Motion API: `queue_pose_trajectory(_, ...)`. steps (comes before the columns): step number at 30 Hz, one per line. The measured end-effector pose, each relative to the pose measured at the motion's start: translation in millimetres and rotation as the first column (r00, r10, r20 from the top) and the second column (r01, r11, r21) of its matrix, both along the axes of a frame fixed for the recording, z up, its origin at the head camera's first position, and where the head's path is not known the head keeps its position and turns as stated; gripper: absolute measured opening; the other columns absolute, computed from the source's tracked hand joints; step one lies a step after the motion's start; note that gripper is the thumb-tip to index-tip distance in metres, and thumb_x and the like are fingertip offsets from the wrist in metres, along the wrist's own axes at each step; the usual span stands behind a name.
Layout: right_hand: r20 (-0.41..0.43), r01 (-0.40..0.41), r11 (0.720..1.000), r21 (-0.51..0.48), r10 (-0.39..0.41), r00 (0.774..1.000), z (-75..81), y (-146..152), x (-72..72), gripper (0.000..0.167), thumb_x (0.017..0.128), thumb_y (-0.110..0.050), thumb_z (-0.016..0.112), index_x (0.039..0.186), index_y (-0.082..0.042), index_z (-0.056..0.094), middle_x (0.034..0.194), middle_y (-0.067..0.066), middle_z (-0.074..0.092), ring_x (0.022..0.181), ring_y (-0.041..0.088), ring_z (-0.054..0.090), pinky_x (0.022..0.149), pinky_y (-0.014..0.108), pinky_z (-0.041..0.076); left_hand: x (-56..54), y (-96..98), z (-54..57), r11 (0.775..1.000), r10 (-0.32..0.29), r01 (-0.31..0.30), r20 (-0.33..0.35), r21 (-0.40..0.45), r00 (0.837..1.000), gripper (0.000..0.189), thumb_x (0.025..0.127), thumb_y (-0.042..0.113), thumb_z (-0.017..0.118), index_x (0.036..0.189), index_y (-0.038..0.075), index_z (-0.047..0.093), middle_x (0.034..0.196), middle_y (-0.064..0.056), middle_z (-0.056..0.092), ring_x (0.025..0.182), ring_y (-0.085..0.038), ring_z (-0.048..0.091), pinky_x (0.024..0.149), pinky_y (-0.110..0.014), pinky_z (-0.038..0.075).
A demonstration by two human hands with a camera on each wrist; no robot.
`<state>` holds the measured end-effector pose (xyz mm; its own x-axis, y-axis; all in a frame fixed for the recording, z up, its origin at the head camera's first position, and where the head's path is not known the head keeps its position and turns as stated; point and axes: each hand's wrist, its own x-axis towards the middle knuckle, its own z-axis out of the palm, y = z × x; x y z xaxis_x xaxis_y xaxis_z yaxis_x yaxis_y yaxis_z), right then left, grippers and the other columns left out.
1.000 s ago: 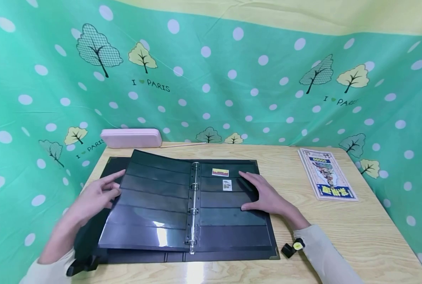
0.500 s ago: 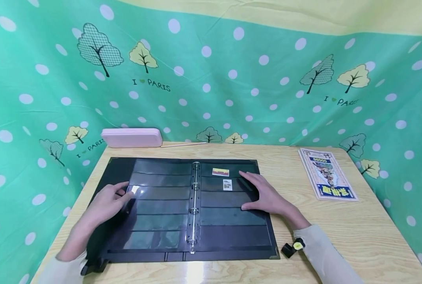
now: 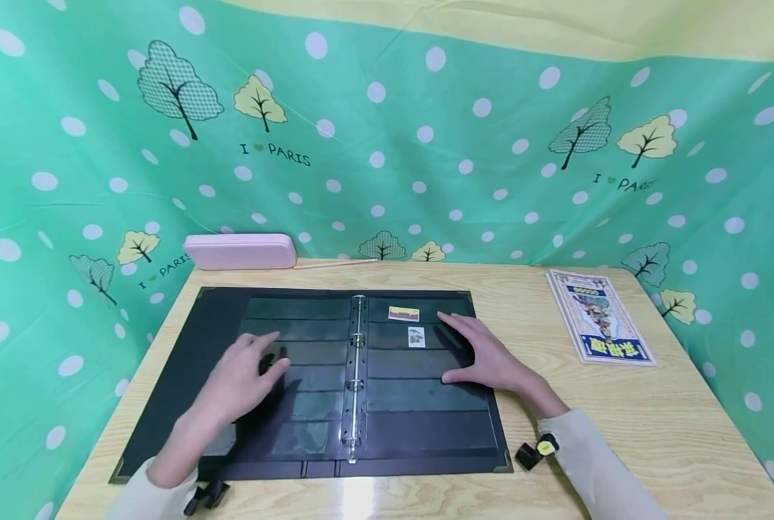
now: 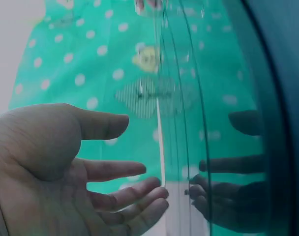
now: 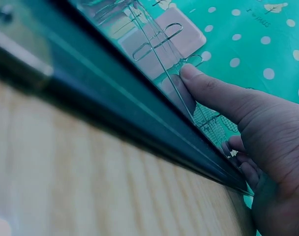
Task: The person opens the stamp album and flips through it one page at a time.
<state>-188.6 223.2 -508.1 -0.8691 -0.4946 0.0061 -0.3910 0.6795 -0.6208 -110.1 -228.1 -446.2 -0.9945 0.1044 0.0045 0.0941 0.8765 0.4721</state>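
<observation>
A black ring-binder stamp album [image 3: 419, 432] lies spread on the table, its metal rings [image 3: 356, 365] down the middle. Strip pockets cross both pages. On the right page sit a red-and-yellow stamp [image 3: 403, 313] and, below it, a small pale stamp [image 3: 416, 337]. My left hand [image 3: 233, 383] hovers over the left page, thumb and fingers apart and holding nothing; the left wrist view shows a gap between its fingertips and the glossy page. My right hand [image 3: 487, 354] rests with spread fingers on the right page's outer edge. Its thumb [image 5: 213, 91] touches the page in the right wrist view.
A pink case [image 3: 240, 253] stands at the back left, with a thin stick [image 3: 337, 263] beside it. Printed booklets [image 3: 601, 318] are stacked at the right. A green dotted curtain [image 3: 419, 159] hangs behind the wooden table [image 3: 621, 433].
The raised left page has come down flat onto the left side. My left hand has left its outer edge and moved right over the page. My right hand has stayed put.
</observation>
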Motion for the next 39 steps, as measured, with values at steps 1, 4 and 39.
queue_pose_trajectory(1,-0.002,-0.002,1.0,-0.001,0.002,1.0,-0.2,0,-0.1,0.114,0.083,-0.052,0.098,0.176,-0.031,0.035,0.177,0.02,0.033,0.163,0.046,0.031,0.122,0.074,0.038,0.6,4.7,-0.8,1.0,-0.014,0.014,-0.009,0.009,1.0,0.06,0.107,0.024,0.075,0.153,-0.009,0.058,0.136,-0.035,0.062,0.12,-0.051,0.065,0.097,-0.068,0.057)
queue_pose_trajectory(4,-0.011,-0.003,1.0,-0.003,0.003,1.0,-1.1,0,-0.2,0.114,0.083,-0.05,0.099,0.175,-0.031,0.036,0.177,0.019,0.034,0.163,0.045,0.032,0.122,0.073,0.038,-1.3,15.4,-10.2,0.999,-0.039,0.04,-0.042,0.029,0.998,0.059,0.105,0.022,0.078,0.154,-0.007,0.059,0.131,-0.029,0.066,0.113,-0.045,0.068,0.095,-0.064,0.059)
queue_pose_trajectory(39,-0.169,0.131,0.99,-0.06,-0.14,0.976,-8.1,8,-9.4,0.102,0.093,-0.041,0.09,0.175,-0.017,0.035,0.18,0.021,0.029,0.168,0.044,0.019,0.128,0.076,0.017,-21.4,21.9,-65.9,0.989,-0.143,0.15,-0.241,0.01,0.96,0.049,0.1,0.026,0.084,0.147,0.014,0.074,0.082,0.011,0.048,0.061,-0.007,0.036,0.054,-0.028,0.029)
